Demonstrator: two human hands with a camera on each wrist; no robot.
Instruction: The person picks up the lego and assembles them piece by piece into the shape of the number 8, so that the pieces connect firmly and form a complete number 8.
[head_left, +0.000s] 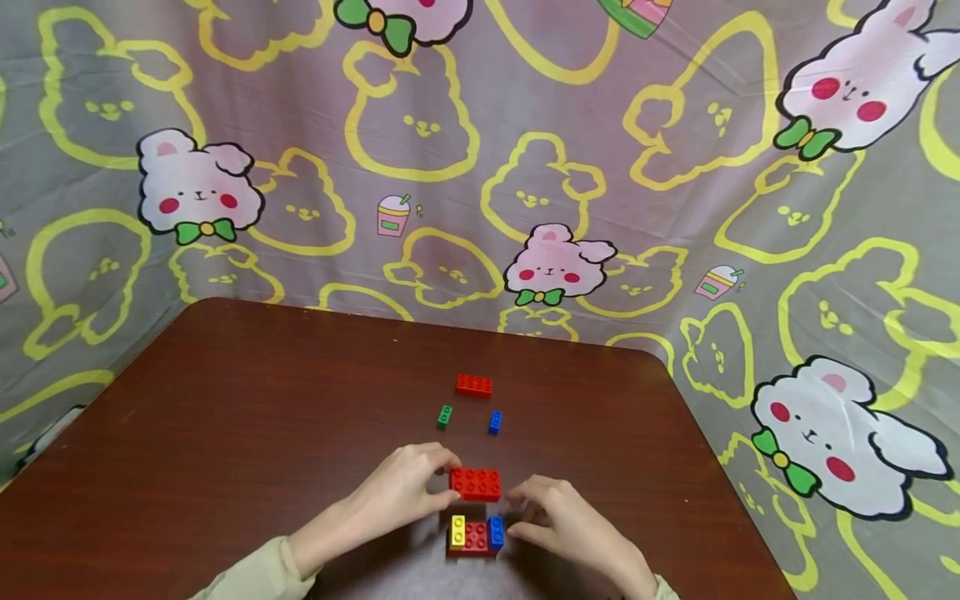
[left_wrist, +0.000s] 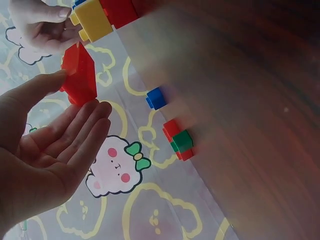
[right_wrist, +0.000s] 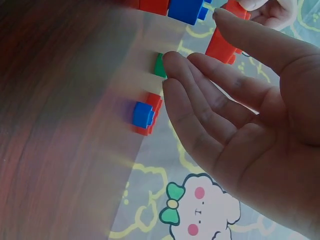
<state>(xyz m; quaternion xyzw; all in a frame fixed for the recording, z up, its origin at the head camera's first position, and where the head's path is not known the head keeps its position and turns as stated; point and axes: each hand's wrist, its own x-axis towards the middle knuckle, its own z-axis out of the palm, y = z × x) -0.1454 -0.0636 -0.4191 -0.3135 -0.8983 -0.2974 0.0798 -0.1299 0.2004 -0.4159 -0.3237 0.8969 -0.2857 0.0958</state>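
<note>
My left hand [head_left: 408, 486] pinches a red eight-stud brick [head_left: 475, 484] by its left end, between thumb and fingers. In the left wrist view, that red brick [left_wrist: 80, 75] is held off the table. My right hand [head_left: 558, 517], with fingers apart and loosely bent, is near the brick's right end and holds nothing. Closer to me, a red base brick [head_left: 476, 540] carries a yellow brick [head_left: 458, 530] at its left and a blue brick [head_left: 496, 531] at its right. Bare red studs show between those two.
Farther back on the dark wooden table [head_left: 300, 400] are a small green brick [head_left: 445, 417], a small blue brick [head_left: 495, 422] and another red brick [head_left: 474, 385]. A patterned curtain [head_left: 450, 200] hangs behind the table and along its sides.
</note>
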